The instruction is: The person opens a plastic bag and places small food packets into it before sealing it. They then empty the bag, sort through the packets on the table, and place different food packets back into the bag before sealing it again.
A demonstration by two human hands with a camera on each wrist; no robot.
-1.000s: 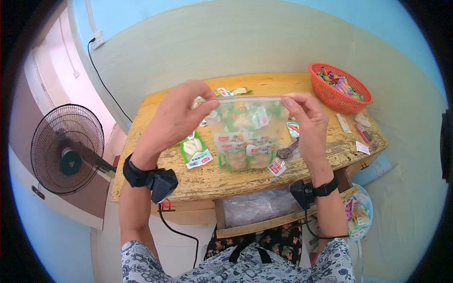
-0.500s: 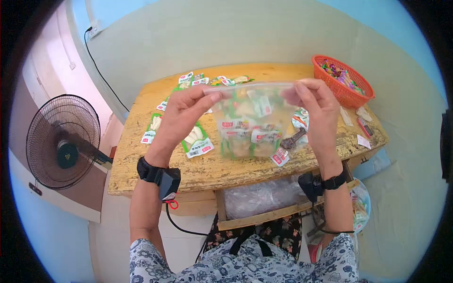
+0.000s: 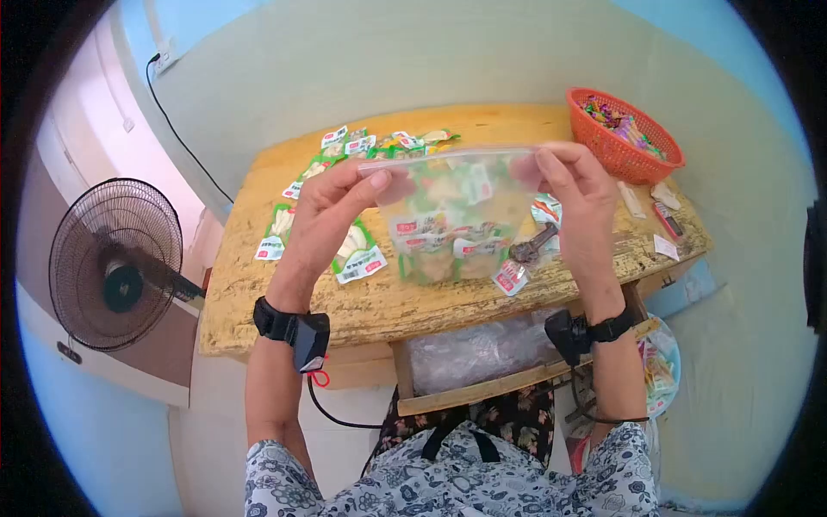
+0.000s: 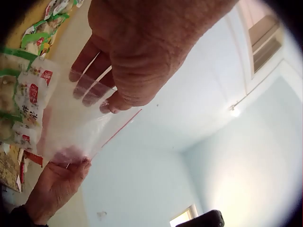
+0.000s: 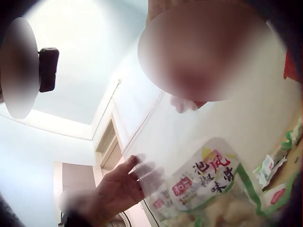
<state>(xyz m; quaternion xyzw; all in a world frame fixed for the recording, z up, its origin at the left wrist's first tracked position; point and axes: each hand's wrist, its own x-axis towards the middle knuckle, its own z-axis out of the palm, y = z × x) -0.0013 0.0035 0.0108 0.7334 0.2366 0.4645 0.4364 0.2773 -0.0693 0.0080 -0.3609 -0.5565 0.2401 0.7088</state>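
Note:
A clear zip-top bag (image 3: 452, 202) with a reddish line along its top edge hangs upright between my two hands over the table's front. Several green-and-white food packets (image 5: 199, 182) with pale contents fill its lower part. My left hand (image 3: 332, 207) pinches the left top corner, thumb in front and fingers behind the film. At the right top corner my right hand (image 3: 583, 194) pinches the edge the same way. In the left wrist view the left fingers (image 4: 94, 90) show through the film, and the edge runs straight between the hands.
More packets (image 3: 357, 252) lie on the worn yellow table (image 3: 250, 314). An orange basket (image 3: 624, 159) of wrapped sweets stands at the back right. Beside the bag lies a dark knobbly object (image 3: 534, 244). Below, a drawer (image 3: 474, 349) holding clear plastic stands pulled out. A fan (image 3: 121, 263) is left.
Both hands have shifted slightly right and up in the view with the bag. The left fingers, earlier arched above the corner, now lie lower along the edge.

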